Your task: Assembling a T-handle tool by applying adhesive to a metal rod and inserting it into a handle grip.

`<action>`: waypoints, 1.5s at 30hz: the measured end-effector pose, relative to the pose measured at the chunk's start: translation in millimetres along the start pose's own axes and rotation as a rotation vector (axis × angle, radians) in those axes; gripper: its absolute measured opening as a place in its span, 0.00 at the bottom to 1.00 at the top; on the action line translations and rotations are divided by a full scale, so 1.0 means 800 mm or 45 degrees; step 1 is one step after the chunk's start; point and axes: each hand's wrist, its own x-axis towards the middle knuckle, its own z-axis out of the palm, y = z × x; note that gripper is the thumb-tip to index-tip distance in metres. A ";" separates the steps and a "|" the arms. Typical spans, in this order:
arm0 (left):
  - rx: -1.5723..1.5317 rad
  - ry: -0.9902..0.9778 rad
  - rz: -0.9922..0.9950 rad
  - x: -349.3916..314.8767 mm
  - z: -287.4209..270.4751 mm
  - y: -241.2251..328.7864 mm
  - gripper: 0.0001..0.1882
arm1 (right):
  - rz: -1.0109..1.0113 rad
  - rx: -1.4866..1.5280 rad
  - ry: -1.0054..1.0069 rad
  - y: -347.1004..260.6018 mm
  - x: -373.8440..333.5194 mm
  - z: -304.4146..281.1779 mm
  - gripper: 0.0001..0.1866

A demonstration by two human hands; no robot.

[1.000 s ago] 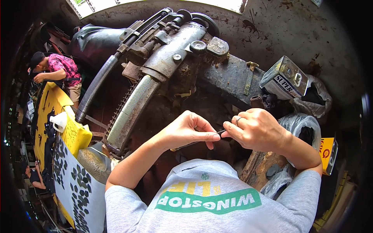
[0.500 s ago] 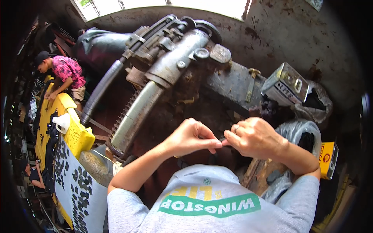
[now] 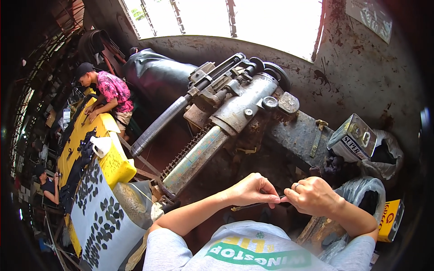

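My left hand [image 3: 254, 190] and my right hand [image 3: 315, 196] are close together in front of my chest, their fingertips almost meeting. A thin dark strip [image 3: 247, 207] runs between them, its yellowish end sticking out below the left wrist. The left thumb and fingers pinch it. Curled tight, the right fingers close on its other end, and a ring shows on one of them. What the strip is made of is too small to tell. Beyond my hands stands a worn metal machine [image 3: 244, 106] with a long cylindrical arm and a toothed rail.
At left a person [image 3: 115, 92] in a pink shirt bends over a yellow table [image 3: 110, 124]; another person [image 3: 49, 186] is lower down. Black pieces lie on a white sheet [image 3: 92, 214]. A metal can [image 3: 355, 137], a yellow can [image 3: 389, 220] and a plastic bag [image 3: 357, 187] are at right.
My view has tilted, so the scene sits lower and further right, with more window showing. The strip's end now shows below my left wrist. Both hands remain together.
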 end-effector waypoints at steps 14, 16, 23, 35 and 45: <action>0.147 0.077 -0.017 -0.001 0.002 -0.009 0.13 | -0.042 -0.030 -0.079 0.003 0.010 0.006 0.10; 0.095 0.142 0.095 -0.004 0.006 -0.017 0.12 | 0.001 -0.013 -0.129 0.005 0.009 0.005 0.07; -0.110 0.045 0.096 -0.012 0.006 -0.016 0.18 | 0.004 0.062 -0.178 0.008 0.005 0.013 0.07; 0.328 0.140 0.157 -0.011 0.010 -0.028 0.17 | 0.090 0.161 -0.184 0.005 0.005 0.015 0.05; 0.816 0.291 0.156 -0.011 0.025 -0.030 0.12 | 0.130 0.070 -0.162 0.002 0.003 0.021 0.05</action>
